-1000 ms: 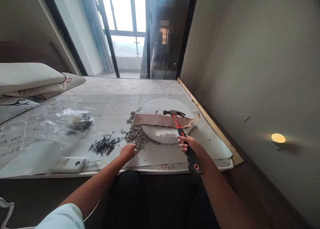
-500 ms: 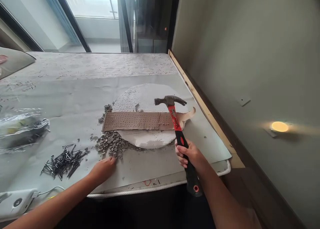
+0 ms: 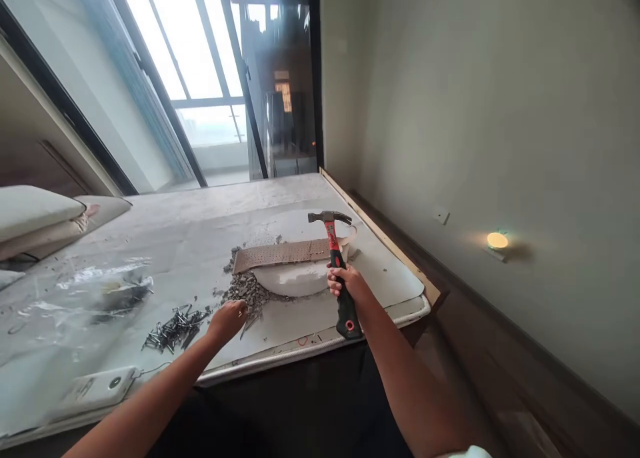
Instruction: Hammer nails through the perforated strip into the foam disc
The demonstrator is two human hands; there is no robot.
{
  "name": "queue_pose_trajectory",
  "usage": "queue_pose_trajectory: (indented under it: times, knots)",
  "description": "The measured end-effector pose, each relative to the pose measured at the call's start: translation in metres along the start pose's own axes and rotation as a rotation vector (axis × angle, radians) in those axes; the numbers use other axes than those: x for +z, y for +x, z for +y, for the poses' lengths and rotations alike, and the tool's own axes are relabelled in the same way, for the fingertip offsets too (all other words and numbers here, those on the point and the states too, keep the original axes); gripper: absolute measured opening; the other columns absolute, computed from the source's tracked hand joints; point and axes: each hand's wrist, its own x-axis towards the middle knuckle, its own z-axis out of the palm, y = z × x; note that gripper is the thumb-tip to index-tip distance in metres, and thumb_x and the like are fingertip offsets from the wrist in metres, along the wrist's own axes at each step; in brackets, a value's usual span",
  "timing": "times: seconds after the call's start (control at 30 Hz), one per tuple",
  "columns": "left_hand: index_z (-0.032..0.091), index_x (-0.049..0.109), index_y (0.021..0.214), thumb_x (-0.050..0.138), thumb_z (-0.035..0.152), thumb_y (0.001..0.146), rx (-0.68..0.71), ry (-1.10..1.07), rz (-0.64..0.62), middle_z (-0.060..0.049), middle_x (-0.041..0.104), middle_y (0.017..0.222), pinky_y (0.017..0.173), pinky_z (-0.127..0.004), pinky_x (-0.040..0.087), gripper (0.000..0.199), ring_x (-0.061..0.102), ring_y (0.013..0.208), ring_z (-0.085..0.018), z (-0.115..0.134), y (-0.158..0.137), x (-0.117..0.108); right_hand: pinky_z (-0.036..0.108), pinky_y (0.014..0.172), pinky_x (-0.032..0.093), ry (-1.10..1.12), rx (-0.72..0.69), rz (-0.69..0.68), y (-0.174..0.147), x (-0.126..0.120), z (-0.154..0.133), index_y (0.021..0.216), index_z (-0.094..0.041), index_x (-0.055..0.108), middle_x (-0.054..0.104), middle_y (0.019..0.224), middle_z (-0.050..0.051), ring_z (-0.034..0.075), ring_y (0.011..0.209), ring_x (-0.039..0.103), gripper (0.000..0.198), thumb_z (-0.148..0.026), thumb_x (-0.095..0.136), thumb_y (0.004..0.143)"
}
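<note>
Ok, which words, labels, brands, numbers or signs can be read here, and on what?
None can be read with certainty.
White device: print too blurred.
Hammer: marks on the red part of its handle, too small.
Mattress: scattered marks along the near edge, too indistinct.

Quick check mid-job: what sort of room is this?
Probably a bedroom: a mattress with a white corded edge spreads in front, what look like pillows lie at the left, and a small round lamp glows low on the wall.
</note>
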Motion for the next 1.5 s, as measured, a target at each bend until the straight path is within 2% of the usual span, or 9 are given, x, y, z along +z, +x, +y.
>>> queue_pose_trajectory:
  times: [0.1,0.23,0.4,0.5,0.67,0.83,0.97,1.13,1.5]
  knots:
    - [0.020,0.058,0.081,0.035,0.029,0.081,0.034,-0.106,0.062,-0.005,0.065,0.073,0.066,-0.028,0.041,0.025,0.060,0.072,-0.020,0.021,0.005,-0.028,0.019,0.034,0.031,-0.010,-0.089,-0.016,-0.015,0.005,0.002,0.082,-0.020,0.046,0.048,0.054,-0.008,0.005,0.037,0.038,0.029,-0.022,0.066,0.061]
    - [0.020,0.059,0.077,0.037,0.033,0.079,-0.003,-0.368,0.144,-0.001,0.064,0.066,0.057,-0.024,0.040,0.025,0.058,0.059,-0.016,0.062,0.025,-0.061,0.018,0.034,0.026,0.011,0.062,-0.169,-0.025,0.000,0.003,0.072,-0.020,0.043,0.042,0.048,-0.009,0.004,0.035,0.033,0.030,-0.033,0.069,0.063]
    - [0.016,0.063,0.072,0.050,0.045,0.073,-0.050,-0.781,0.063,-0.002,0.061,0.057,0.053,-0.025,0.042,0.032,0.054,0.051,-0.013,0.113,0.071,-0.077,0.018,0.032,0.026,-0.205,0.080,-0.046,-0.018,-0.016,-0.012,0.059,-0.020,0.036,0.034,0.044,-0.010,0.004,0.034,0.031,0.045,-0.050,0.069,0.064]
    - [0.014,0.063,0.068,0.055,0.048,0.070,-0.018,-0.939,0.067,-0.002,0.057,0.054,0.049,-0.023,0.039,0.035,0.050,0.048,-0.011,0.140,0.107,-0.068,0.020,0.032,0.030,-0.336,0.051,-0.050,-0.007,-0.017,-0.033,0.060,-0.020,0.039,0.038,0.045,-0.009,0.005,0.034,0.035,0.045,-0.055,0.066,0.066]
    - [0.016,0.052,0.052,0.055,0.052,0.071,-0.043,-0.917,0.160,0.003,0.045,0.042,0.042,-0.021,0.029,0.041,0.038,0.039,-0.007,0.171,0.157,-0.035,0.019,0.030,0.030,-0.319,0.129,-0.156,0.006,-0.023,-0.057,0.066,-0.019,0.043,0.039,0.044,-0.009,0.005,0.032,0.033,0.046,-0.061,0.061,0.068]
    - [0.016,0.056,0.056,0.053,0.047,0.073,-0.050,-0.889,0.182,0.000,0.056,0.052,0.047,-0.021,0.034,0.036,0.047,0.046,-0.010,0.188,0.186,0.000,0.018,0.028,0.027,-0.397,0.271,-0.103,0.008,-0.053,-0.048,0.069,-0.020,0.041,0.038,0.044,-0.010,0.004,0.031,0.031,0.047,-0.064,0.058,0.067]
    - [0.016,0.052,0.052,0.055,0.046,0.072,-0.089,-0.799,0.264,0.002,0.050,0.049,0.047,-0.021,0.029,0.036,0.046,0.049,-0.010,0.198,0.200,0.022,0.018,0.029,0.030,-0.514,0.331,-0.035,0.013,-0.077,-0.037,0.069,-0.020,0.039,0.038,0.045,-0.011,0.004,0.032,0.033,0.048,-0.066,0.054,0.069]
    - [0.016,0.055,0.054,0.052,0.043,0.076,-0.057,-0.744,0.270,0.003,0.048,0.050,0.048,-0.020,0.030,0.035,0.048,0.050,-0.010,0.202,0.206,0.035,0.018,0.028,0.030,-0.489,0.375,0.004,0.018,-0.097,-0.028,0.072,-0.021,0.039,0.037,0.045,-0.011,0.004,0.031,0.034,0.052,-0.070,0.054,0.065]
    - [0.015,0.059,0.058,0.053,0.039,0.079,-0.014,-0.592,0.340,0.000,0.056,0.054,0.053,-0.021,0.031,0.032,0.050,0.058,-0.012,0.199,0.207,0.042,0.017,0.027,0.029,-0.422,0.384,0.027,0.010,-0.109,-0.022,0.072,-0.021,0.038,0.037,0.045,-0.012,0.003,0.029,0.031,0.056,-0.073,0.056,0.060]
